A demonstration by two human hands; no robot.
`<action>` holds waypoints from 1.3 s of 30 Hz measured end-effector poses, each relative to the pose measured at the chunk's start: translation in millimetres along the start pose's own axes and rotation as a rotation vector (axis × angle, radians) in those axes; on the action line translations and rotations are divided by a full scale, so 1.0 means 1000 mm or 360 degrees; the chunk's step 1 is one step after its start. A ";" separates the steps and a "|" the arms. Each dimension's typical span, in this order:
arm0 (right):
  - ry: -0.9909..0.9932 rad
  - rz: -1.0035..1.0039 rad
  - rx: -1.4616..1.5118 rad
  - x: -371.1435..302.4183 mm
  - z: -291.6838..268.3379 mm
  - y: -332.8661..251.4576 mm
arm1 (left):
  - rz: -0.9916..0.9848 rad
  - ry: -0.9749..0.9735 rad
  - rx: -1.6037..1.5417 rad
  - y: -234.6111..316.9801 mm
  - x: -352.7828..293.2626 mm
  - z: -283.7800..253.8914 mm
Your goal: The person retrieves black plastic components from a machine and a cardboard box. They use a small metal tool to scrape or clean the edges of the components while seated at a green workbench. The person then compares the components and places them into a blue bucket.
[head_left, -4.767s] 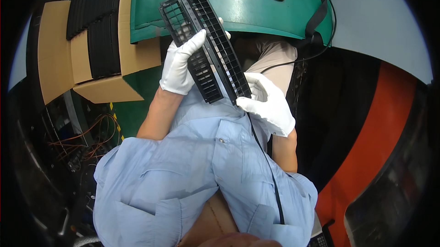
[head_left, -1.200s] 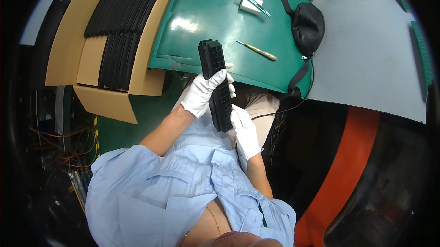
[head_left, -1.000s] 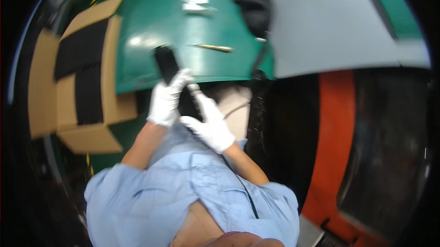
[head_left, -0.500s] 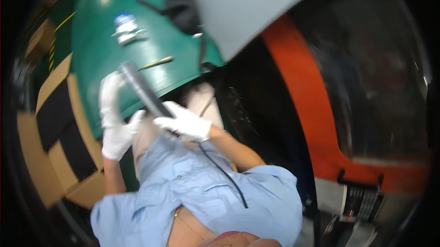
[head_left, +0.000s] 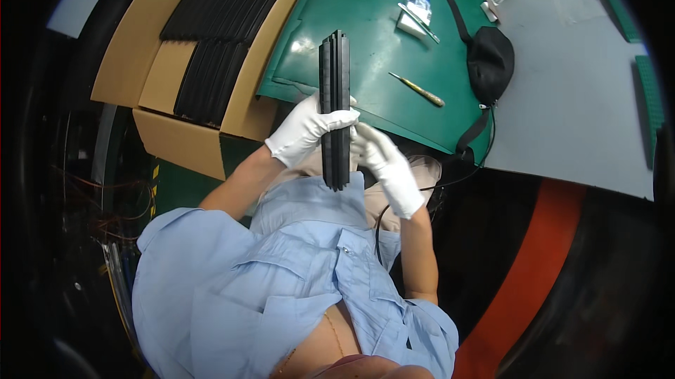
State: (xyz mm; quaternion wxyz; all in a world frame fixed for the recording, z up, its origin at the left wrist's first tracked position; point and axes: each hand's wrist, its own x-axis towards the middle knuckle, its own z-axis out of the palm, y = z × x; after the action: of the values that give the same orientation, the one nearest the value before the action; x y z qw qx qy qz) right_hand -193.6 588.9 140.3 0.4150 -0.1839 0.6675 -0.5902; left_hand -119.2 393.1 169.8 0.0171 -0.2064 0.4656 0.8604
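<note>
A long black ribbed plastic part (head_left: 335, 73) stands nearly lengthwise in front of my body. My gloved left hand (head_left: 306, 129) is closed round its middle, with the thumb across the near face. Just to the right, my gloved right hand (head_left: 388, 168) has its fingers stretched toward the part. They are slightly blurred, and I cannot tell whether the fingertips touch it. Beyond the hands, a slim pointed tool with a yellowish handle (head_left: 423, 93) lies on the green table mat (head_left: 373, 108).
At the left, an open cardboard box (head_left: 256, 76) holds rows of similar black parts (head_left: 211, 73). Farther back on the mat are a clear bag with a blue top (head_left: 419, 1) and a thin light-coloured tool (head_left: 420, 23). A black strapped pouch (head_left: 490, 62) lies by the grey tabletop (head_left: 562, 98).
My right hand has let go of the black part, and my left hand now grips it. The part has turned from slanting to nearly upright in view. The whole view has swung left toward the box.
</note>
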 end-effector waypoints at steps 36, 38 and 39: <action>-0.0050 0.0399 0.0559 0.005 0.055 0.005 | 0.0076 0.0327 -0.0709 -0.042 0.009 -0.021; -0.0012 0.0373 0.0559 0.005 0.054 0.005 | 0.0114 0.0252 -0.0679 -0.041 0.009 -0.021; -0.0005 0.0359 0.0538 0.005 0.052 0.010 | 0.0072 0.0189 -0.0743 -0.040 0.010 -0.024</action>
State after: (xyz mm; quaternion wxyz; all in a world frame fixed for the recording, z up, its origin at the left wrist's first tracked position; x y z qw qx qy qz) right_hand -154.4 554.4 131.2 0.5046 -0.0367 0.5746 -0.6434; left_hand -111.7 394.4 122.8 -0.0777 -0.2445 0.2587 0.9312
